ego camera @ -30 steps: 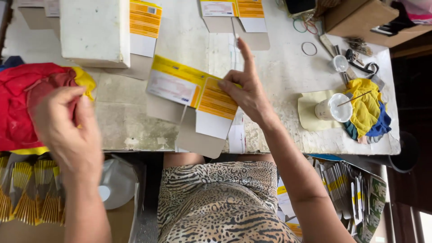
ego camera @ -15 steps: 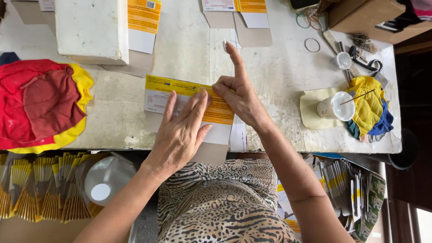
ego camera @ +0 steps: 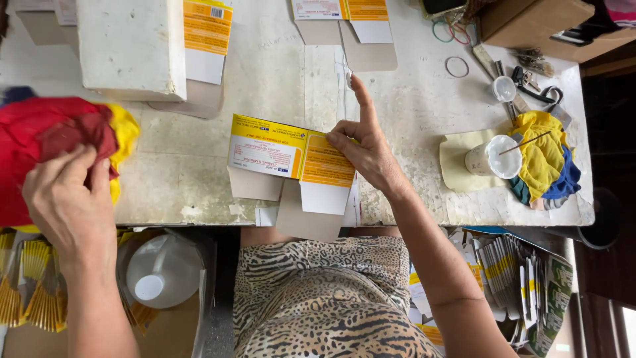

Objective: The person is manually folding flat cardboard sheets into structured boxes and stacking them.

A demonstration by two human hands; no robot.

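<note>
A: We can't read the flat carton (ego camera: 291,156), print's too small, and our right hand (ego camera: 364,149) covers its edge.
B: Red cloth (ego camera: 46,142) runs off-frame left (our left hand (ego camera: 66,199) hides pt of it).

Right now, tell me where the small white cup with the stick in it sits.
In the head view, the white cup stands at the table's right end on a pale yellow pad, beside the yellow and blue cloth, right of the right hand.
</note>
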